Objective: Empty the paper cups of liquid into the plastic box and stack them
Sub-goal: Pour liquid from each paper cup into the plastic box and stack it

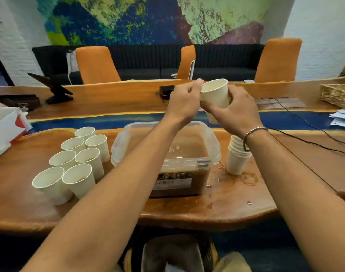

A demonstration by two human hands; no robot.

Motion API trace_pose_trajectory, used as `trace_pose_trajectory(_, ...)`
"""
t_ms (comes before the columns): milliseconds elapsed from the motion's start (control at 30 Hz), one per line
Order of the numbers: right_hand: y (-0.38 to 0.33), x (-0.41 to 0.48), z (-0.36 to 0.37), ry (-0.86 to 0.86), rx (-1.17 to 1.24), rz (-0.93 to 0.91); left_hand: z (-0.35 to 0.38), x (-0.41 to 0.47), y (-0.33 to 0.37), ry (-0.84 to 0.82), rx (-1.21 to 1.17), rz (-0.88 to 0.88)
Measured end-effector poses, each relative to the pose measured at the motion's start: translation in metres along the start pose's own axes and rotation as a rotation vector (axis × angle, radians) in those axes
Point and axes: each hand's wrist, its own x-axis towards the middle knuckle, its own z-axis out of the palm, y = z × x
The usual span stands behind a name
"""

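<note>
A cream paper cup [214, 93] is held tilted above the far rim of the clear plastic box [116, 154], which stands near the near edge of the wooden worktop [30, 209] with brown liquid inside. The cup's rim is pinched by the left hand [182, 103], and its body is gripped by the right hand [234, 112]. Seven upright paper cups [77, 177] are grouped toward the left edge. A stack of nested cups [236, 161] stands just right of the box.

The paper cups [83, 185] are cream white, and the clear plastic box [116, 148] holds brown liquid [189, 146]. The worktop [20, 203] is orange-brown wood with a dark blue band [89, 119]. The chairs [96, 64] are orange, and the wall painting [109, 18] has green, blue and yellow patches.
</note>
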Motion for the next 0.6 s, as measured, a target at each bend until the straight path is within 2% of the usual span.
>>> trace_pose_trajectory(267, 0.044, 0.002, -0.049, -0.003, 0.019, 0.108, 0.071, 0.007, 0.01, -0.184, 0.045, 0.081)
trace_pose_trajectory(433, 0.059, 0.001, -0.053, -0.025, -0.053, 0.17, 0.093, 0.009, 0.001, -0.217, 0.12, 0.042)
trace_pose_trajectory(500, 0.064, 0.001, -0.052, -0.09, -0.064, 0.213, 0.094, 0.007, -0.003, -0.265, 0.166, 0.019)
trace_pose_trajectory(600, 0.067, -0.001, -0.048, -0.29, -0.062, 0.341, 0.092, 0.005, -0.012, -0.356, 0.349, -0.015)
